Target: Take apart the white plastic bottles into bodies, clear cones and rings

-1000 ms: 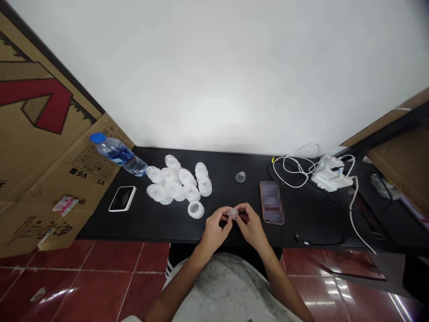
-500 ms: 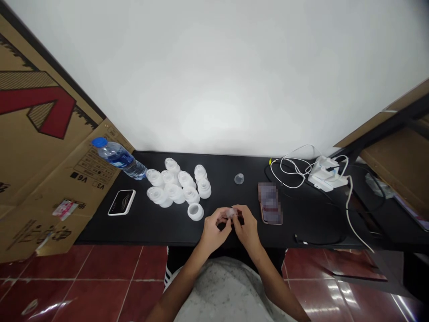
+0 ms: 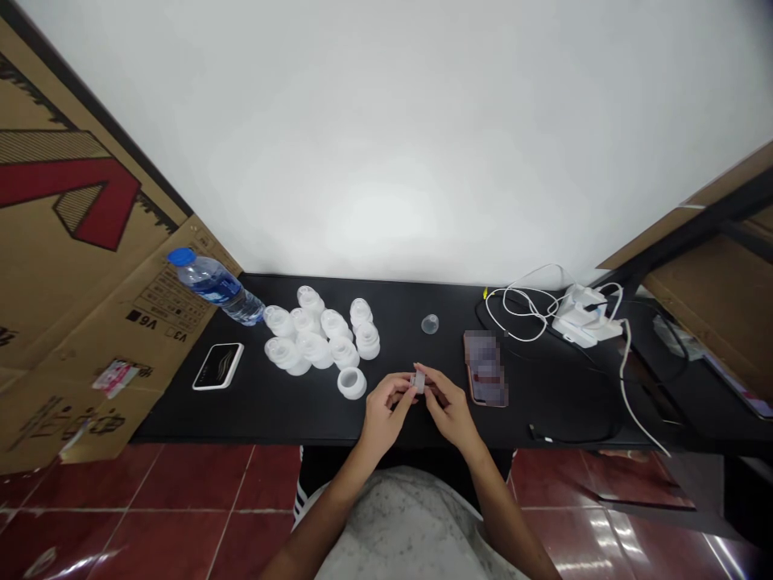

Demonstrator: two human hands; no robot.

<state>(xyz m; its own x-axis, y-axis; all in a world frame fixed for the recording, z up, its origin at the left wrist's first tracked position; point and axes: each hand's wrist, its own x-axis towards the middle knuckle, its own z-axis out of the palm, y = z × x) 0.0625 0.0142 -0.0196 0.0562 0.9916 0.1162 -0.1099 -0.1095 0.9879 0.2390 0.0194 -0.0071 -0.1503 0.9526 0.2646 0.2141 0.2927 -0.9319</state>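
Plastic piece [image 3: 419, 382], between left grip [image 3: 384, 405], right grip [image 3: 451, 407]

Both hands [image 3: 385, 407] hold one small translucent piece [image 3: 419, 382] between them.

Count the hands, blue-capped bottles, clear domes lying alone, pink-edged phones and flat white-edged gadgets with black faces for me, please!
Hands: 2 (left hand, right hand)
Blue-capped bottle: 1
Clear dome lying alone: 1
Pink-edged phone: 1
Flat white-edged gadget: 1
Total: 6
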